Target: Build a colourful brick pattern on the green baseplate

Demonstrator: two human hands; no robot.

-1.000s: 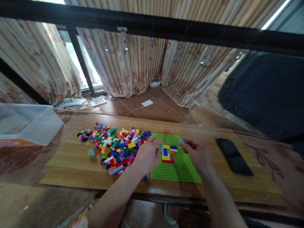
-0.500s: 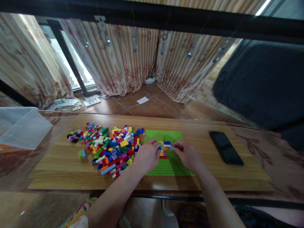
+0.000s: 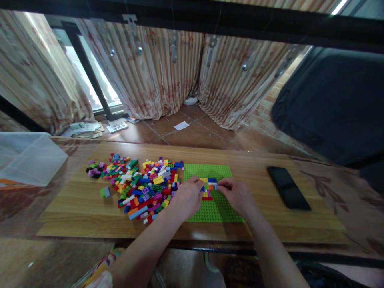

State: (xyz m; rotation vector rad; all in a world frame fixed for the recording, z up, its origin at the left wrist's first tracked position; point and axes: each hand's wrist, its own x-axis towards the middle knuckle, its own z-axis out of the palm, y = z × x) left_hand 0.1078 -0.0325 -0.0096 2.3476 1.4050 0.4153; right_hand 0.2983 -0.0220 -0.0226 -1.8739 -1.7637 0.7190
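Observation:
On the green baseplate point(image 3: 216, 211) sits a small patch of joined bricks in yellow, blue, white, orange, pink and red. My right hand point(image 3: 237, 195) comes in from the right, thumb and forefinger closed at a small light blue brick point(image 3: 215, 187) on the patch's right edge. Across from it, my left hand point(image 3: 188, 197) rests over the left part of the plate with its fingers curled against the patch's left side. Its fingertips hide whatever they press or hold. A dark blue brick point(image 3: 212, 181) and a red brick point(image 3: 207, 198) show between the hands.
Left of the plate spreads a heap of loose bricks point(image 3: 156, 188), with a green-and-grey piece point(image 3: 105, 192) apart from it. A black phone point(image 3: 288, 188) lies at the right on the wooden board point(image 3: 90, 224). A translucent bin point(image 3: 33, 160) stands at far left.
The whole view has shifted slightly. Both hands stay at the brick patch, with hardly any visible movement of the fingers.

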